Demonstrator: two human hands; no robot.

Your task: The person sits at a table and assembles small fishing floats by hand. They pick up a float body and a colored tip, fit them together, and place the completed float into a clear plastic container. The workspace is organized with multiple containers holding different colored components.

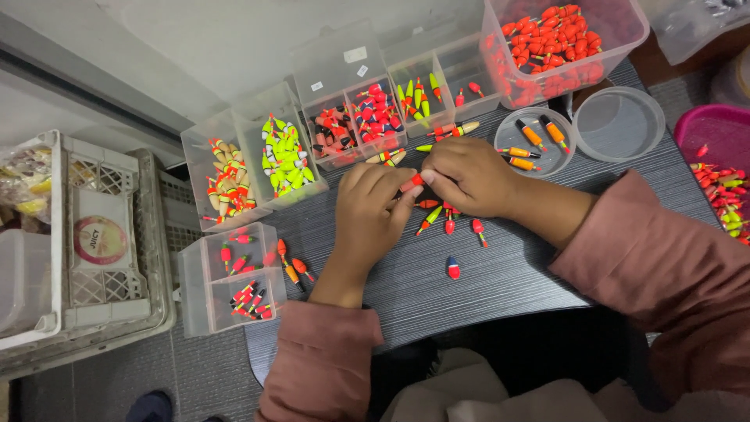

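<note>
My dark bench (531, 266) holds clear boxes (285, 156) of bright floats along its far edge. My left hand (373, 209) and right hand (466, 178) meet mid-bench, both pinching one small red float (412, 184) between the fingertips. Loose floats (449, 223) lie just under them.

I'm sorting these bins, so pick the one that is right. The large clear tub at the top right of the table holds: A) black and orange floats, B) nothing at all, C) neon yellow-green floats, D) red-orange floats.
D: the large clear tub is heaped with red-orange floats, while the neon yellow-green floats sit in a smaller bin far to its left.
</note>
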